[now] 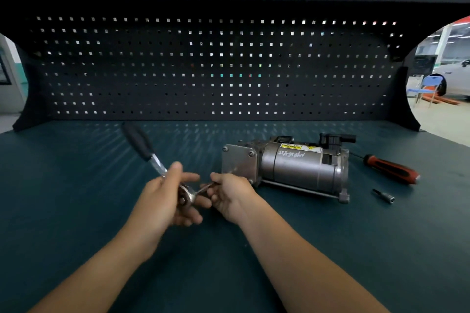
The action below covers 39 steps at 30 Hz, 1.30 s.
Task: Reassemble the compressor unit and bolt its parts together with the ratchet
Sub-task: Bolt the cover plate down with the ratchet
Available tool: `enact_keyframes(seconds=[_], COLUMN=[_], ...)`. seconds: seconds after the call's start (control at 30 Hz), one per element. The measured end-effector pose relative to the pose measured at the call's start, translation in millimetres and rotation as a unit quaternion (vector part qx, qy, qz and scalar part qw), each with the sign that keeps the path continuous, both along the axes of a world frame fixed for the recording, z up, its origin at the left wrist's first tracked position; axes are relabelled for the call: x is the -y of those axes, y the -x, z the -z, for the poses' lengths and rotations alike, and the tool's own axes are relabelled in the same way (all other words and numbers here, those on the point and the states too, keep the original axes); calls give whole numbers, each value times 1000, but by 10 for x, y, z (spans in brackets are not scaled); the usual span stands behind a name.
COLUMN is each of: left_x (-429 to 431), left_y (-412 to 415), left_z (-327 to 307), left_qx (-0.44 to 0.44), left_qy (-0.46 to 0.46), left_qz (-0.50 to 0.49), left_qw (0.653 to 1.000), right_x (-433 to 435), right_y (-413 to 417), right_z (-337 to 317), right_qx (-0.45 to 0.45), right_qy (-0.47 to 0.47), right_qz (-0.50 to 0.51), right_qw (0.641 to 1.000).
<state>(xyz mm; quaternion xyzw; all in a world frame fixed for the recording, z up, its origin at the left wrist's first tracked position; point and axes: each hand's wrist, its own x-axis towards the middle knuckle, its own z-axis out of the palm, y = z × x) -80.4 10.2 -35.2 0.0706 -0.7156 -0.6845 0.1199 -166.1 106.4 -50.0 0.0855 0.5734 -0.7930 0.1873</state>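
A ratchet with a black grip and a chrome shank points up and to the left above the bench. My left hand grips its round head. My right hand pinches a thin metal bit or extension that sticks out of the ratchet head to the right. The grey compressor unit lies on its side on the green mat just right of my hands, its flat end plate with bolts facing left. Neither hand touches it.
A screwdriver with a red and black handle lies right of the compressor. A small socket bit lies in front of it. A dark pegboard walls off the back of the bench.
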Motion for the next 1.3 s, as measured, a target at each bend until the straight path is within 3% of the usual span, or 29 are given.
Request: enact_keyframes(seconds=[0.1,0.17,0.23,0.3,0.33,0.4,0.43,0.5,0.6,0.67,0.7,0.77,0.83,0.93,1.03,1.1,1.13,1.17,1.2,1.23,1.3], left_x=[-18,-22,-13,28,67,120,142,164,121,44,10,-13,1,-3,-2,45,86,112,117,110,101], left_y=[-12,-26,-34,-53,-67,-88,-96,-79,-52,-47,-30,-1,6,-4,-6,-10,-18,-29,-49,-64,-54], left_z=[-47,-83,-82,-34,-9,26,33,28,46,19,-3,-22,-31,-44,-53,6,48,84,103,103,86], left_qx=[64,93,87,30,-17,-87,-107,-111,-91,-40,3,77,110,128,115,53,5,-40,-81,-93,-91], left_qy=[-247,-250,-116,151,320,584,624,624,499,269,147,-65,-219,-298,-161,128,321,500,598,632,638], left_qz=[5,32,57,63,62,80,81,78,50,22,18,26,30,34,30,25,30,41,52,67,67], left_qw=[967,963,988,986,945,803,770,769,861,962,989,995,969,945,980,990,947,864,796,767,762], right_x=[3,-17,-27,5,19,46,49,46,44,36,35,30,27,17,38,68,79,79,83,76,70], right_y=[-23,-16,-22,-11,-31,-50,-32,-27,-48,-58,-65,-60,-53,-52,-43,-52,-53,-51,-51,-55,-43], right_z=[16,43,54,93,107,118,130,135,82,47,30,23,23,38,69,91,100,102,103,94,93], right_qx=[-4,-18,-31,-49,-56,-70,-85,-99,-73,-32,-22,-16,-12,-26,-59,-79,-91,-103,-106,-102,-95], right_qy=[13,2,-11,-34,-38,-36,-57,-93,-62,-29,-19,-13,-19,-30,-65,-90,-106,-121,-126,-127,-125], right_qz=[-8,-13,-11,0,5,26,32,43,5,12,18,30,29,6,11,16,18,19,22,22,28], right_qw=[1000,1000,999,998,998,997,994,990,995,999,999,999,999,999,996,993,990,987,986,986,987])
